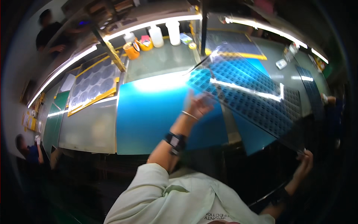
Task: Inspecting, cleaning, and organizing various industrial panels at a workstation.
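Observation:
A large see-through film sheet point(257, 93) with rows of dark repeated marks is held up at a slant over the right part of the bench. My right hand point(305, 163) pinches its near right corner. By the sheet's left edge is my left hand point(199, 105), smeared by motion, so whether its fingers grip the film does not show. Beneath that hand lies a wide glossy blue sheet point(149, 123). Another blue sheet point(253, 134) lies partly covered from view by the lifted film.
Behind stand white bottles point(173, 33) and an orange tape roll point(131, 50). A yellow-edged film with large circles point(95, 84) lies left; a dark yellow-edged panel point(235, 43) lies at the back. Bright tube lights point(153, 26) hang above. Other people work at far left point(30, 147) and right point(330, 100).

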`<action>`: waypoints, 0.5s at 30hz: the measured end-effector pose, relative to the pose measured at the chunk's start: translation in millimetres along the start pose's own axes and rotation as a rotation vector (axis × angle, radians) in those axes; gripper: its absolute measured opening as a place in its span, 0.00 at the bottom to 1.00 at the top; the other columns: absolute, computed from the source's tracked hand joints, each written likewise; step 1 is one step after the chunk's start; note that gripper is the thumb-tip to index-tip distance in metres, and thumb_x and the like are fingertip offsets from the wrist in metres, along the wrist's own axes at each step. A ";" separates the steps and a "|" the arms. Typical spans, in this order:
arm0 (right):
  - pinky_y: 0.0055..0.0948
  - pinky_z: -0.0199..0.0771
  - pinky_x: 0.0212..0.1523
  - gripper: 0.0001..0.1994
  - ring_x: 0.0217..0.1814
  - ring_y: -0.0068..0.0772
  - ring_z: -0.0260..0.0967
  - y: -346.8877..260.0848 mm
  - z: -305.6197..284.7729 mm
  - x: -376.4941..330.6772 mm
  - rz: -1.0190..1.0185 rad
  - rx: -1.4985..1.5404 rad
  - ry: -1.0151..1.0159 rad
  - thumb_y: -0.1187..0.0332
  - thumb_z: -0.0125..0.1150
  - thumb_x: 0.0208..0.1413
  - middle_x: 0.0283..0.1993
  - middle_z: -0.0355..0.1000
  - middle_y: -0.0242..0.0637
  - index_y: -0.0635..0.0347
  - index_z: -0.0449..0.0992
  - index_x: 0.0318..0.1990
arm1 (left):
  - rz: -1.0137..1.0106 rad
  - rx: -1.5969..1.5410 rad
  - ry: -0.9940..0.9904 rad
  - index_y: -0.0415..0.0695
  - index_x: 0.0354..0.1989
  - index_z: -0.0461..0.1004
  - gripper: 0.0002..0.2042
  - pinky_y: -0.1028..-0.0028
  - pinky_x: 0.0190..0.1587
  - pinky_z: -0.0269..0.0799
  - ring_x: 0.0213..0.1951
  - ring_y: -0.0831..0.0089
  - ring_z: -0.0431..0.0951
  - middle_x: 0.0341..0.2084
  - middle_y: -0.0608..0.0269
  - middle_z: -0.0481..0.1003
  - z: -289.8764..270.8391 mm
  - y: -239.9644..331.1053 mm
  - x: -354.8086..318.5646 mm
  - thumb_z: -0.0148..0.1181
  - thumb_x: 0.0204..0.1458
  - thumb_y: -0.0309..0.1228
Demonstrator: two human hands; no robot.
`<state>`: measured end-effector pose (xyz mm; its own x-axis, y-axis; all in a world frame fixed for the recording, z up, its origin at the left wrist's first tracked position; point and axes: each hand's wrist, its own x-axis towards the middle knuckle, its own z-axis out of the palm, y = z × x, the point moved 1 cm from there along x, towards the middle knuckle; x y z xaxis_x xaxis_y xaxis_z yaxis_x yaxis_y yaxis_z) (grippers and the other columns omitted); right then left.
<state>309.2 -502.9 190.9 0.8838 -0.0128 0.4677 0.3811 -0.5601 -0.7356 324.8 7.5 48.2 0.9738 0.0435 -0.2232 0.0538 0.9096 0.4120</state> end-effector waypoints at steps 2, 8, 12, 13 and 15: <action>0.19 0.65 0.29 0.12 0.28 0.23 0.67 27.1 27.9 -20.9 0.127 0.330 -0.015 0.63 0.52 0.57 0.35 0.70 0.33 0.61 0.71 0.44 | 0.001 -0.166 -0.032 0.34 0.60 0.52 0.43 0.40 0.51 0.60 0.58 0.39 0.57 0.57 0.39 0.57 11.4 43.9 -30.7 0.33 0.50 0.66; 0.15 0.67 0.28 0.14 0.28 0.19 0.69 38.3 99.5 -41.8 0.592 0.400 -0.223 0.73 0.53 0.53 0.37 0.73 0.38 0.64 0.67 0.48 | -0.253 0.765 0.153 0.35 0.51 0.63 0.23 0.70 0.39 0.74 0.40 0.61 0.77 0.46 0.49 0.71 -14.7 89.5 -56.9 0.53 0.53 0.41; 0.16 0.72 0.28 0.10 0.27 0.21 0.71 22.1 143.9 -43.6 0.655 0.465 -0.275 0.74 0.54 0.54 0.33 0.73 0.39 0.65 0.67 0.44 | 0.096 1.143 0.456 0.34 0.43 0.69 0.13 0.78 0.29 0.74 0.29 0.68 0.79 0.35 0.53 0.76 -41.7 115.8 -117.3 0.52 0.55 0.31; 0.18 0.73 0.28 0.09 0.26 0.23 0.71 7.9 158.3 -45.0 0.644 0.470 -0.309 0.74 0.54 0.53 0.32 0.73 0.40 0.66 0.69 0.41 | 0.189 1.115 0.458 0.34 0.42 0.70 0.11 0.78 0.26 0.74 0.26 0.69 0.79 0.33 0.52 0.76 -47.5 125.5 -141.5 0.50 0.56 0.30; 0.19 0.73 0.26 0.06 0.24 0.25 0.70 -17.7 194.4 -52.4 0.638 0.499 -0.372 0.74 0.55 0.52 0.29 0.72 0.39 0.66 0.70 0.37 | 0.287 1.211 0.651 0.35 0.42 0.69 0.11 0.78 0.24 0.74 0.25 0.71 0.78 0.32 0.54 0.76 -53.6 141.3 -196.5 0.49 0.56 0.31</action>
<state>308.9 -331.3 84.1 0.9660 0.1191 -0.2293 -0.2166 -0.1108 -0.9699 129.2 149.6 103.0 0.7257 0.6488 -0.2288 0.3520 -0.0645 0.9338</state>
